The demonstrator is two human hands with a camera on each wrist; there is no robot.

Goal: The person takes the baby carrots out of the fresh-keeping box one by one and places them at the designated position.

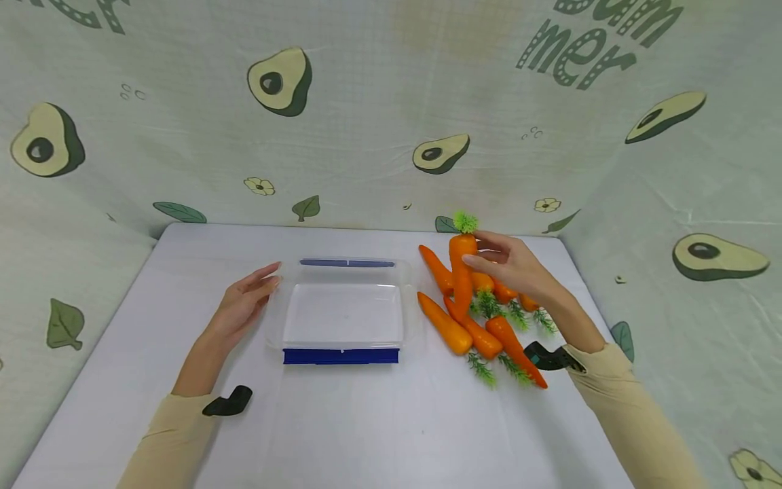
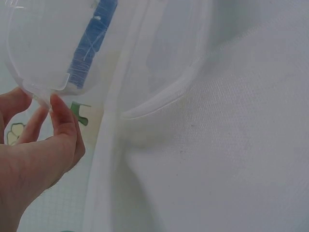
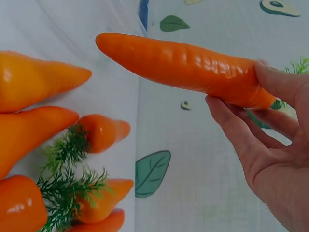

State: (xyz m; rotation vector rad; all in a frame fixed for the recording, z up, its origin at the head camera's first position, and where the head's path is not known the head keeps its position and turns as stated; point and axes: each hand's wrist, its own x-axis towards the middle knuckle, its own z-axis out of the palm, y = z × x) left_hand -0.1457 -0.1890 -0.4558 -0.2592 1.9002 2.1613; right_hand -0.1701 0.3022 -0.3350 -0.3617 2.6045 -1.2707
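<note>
A carrot with a bright green tuft is held upright between the thumb and fingers of my right hand, over the other carrots. In the right wrist view the grip is near the carrot's leafy end, its tip pointing away from the palm. A clear plastic box with blue side clips stands at the middle of the table with nothing inside. At its left rim is my left hand; in the left wrist view the thumb and fingers pinch the box's corner.
Several orange carrots with green leaves lie in a loose pile right of the box, some overlapping. A white cloth covers the table. A curtain printed with avocados and leaves hangs behind and at both sides.
</note>
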